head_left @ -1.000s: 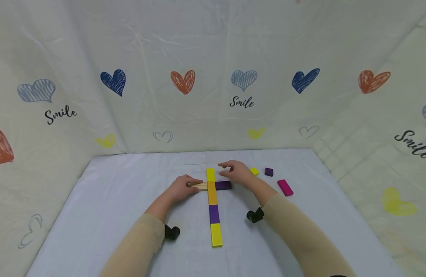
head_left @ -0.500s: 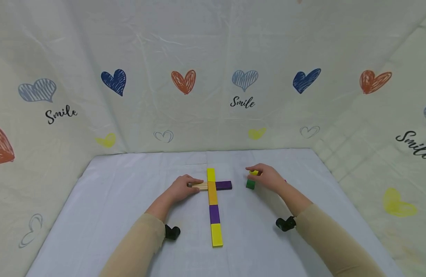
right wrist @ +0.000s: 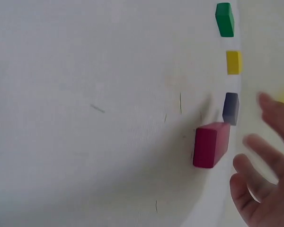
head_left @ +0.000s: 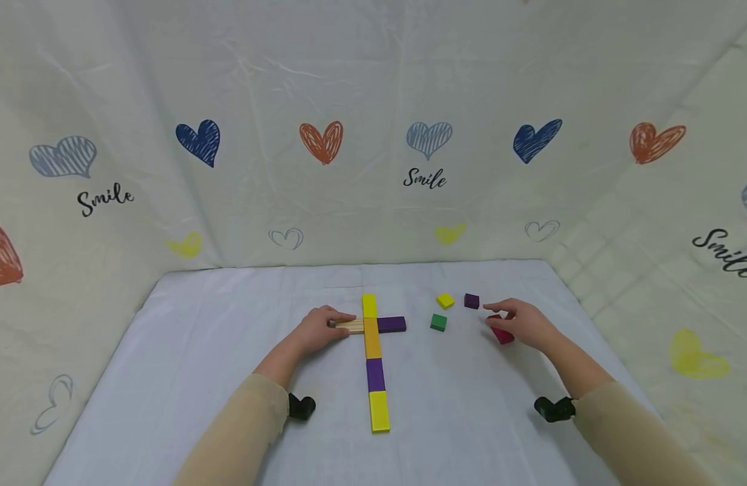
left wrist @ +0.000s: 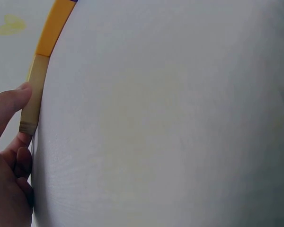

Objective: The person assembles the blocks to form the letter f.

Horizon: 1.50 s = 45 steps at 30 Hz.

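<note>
My left hand (head_left: 315,331) pinches a plain wooden block (head_left: 354,327) between thumb and fingers. That block's far end meets an orange block (head_left: 372,339). In line with the orange block lie a yellow block (head_left: 369,306) behind, a purple block (head_left: 375,375) and a longer yellow block (head_left: 379,412) in front. A dark purple block (head_left: 392,325) extends to the right, forming a cross. Over at the right, my right hand (head_left: 527,325) hovers above a magenta block (right wrist: 210,146), fingers spread and holding nothing; in the right wrist view a gap separates them.
Left of the right hand lie a small dark purple block (head_left: 471,301), a small yellow block (head_left: 445,301) and a green block (head_left: 438,322). A white cloth covers the table (head_left: 446,432). A heart-printed sheet (head_left: 361,202) hangs behind and at the sides.
My right hand has moved rightward from beside the cross, past the small blocks, to the magenta block. The green block now shows uncovered. My left hand stays on the wooden block.
</note>
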Each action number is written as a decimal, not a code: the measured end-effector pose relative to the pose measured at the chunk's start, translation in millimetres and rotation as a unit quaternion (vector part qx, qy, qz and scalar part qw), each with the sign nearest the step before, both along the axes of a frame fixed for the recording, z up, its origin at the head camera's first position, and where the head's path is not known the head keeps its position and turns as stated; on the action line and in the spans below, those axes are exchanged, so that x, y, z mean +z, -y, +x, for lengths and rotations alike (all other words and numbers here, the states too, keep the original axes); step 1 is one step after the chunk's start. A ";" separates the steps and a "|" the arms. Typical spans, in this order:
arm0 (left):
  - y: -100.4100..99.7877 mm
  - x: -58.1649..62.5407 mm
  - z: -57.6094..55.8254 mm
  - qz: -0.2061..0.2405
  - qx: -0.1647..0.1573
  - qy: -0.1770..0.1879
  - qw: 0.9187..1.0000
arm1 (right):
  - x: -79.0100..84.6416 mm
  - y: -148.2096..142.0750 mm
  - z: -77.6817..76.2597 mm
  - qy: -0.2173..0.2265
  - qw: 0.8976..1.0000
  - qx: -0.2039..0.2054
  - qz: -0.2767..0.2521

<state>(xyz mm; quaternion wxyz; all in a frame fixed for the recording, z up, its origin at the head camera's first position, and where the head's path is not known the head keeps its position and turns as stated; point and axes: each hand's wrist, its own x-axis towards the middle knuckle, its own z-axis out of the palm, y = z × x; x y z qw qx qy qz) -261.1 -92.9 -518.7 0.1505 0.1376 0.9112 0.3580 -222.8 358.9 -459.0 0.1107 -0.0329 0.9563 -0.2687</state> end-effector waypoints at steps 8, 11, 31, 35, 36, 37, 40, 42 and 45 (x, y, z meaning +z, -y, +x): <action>1.0 0.1 -0.2 0.003 0.002 -0.001 1.000 | -2.2 -23.9 -0.2 0.035 0.999 -0.004 -0.006; 0.8 -0.1 0.0 0.003 0.002 0.001 1.000 | -5.1 -28.4 -2.1 0.058 0.998 -0.003 -0.013; -1.7 -0.8 -0.6 -0.006 0.003 0.002 1.000 | -8.6 -19.6 -10.4 0.079 0.996 -0.026 -0.007; -1.9 -0.9 -0.5 -0.001 0.003 0.007 1.000 | -8.8 -21.1 -11.8 0.084 0.996 -0.033 -0.017; -1.7 -1.1 -0.5 0.000 0.003 0.008 1.000 | -8.6 -21.5 -11.7 0.087 0.995 -0.038 -0.021; -1.5 -1.1 -0.4 0.000 0.004 0.008 1.000 | -8.7 -22.1 -11.4 0.091 0.995 -0.040 -0.027; -0.6 -1.6 -0.3 0.001 0.003 0.009 1.000 | -8.0 -23.1 -10.0 0.099 0.992 -0.054 -0.047; -0.5 -1.5 -0.4 0.001 0.002 0.005 1.000 | -6.4 -23.9 -8.6 0.099 0.991 -0.060 -0.059; -0.5 -0.8 -0.2 0.001 0.003 0.003 1.000 | -2.0 -24.2 -6.7 0.089 0.991 -0.064 -0.071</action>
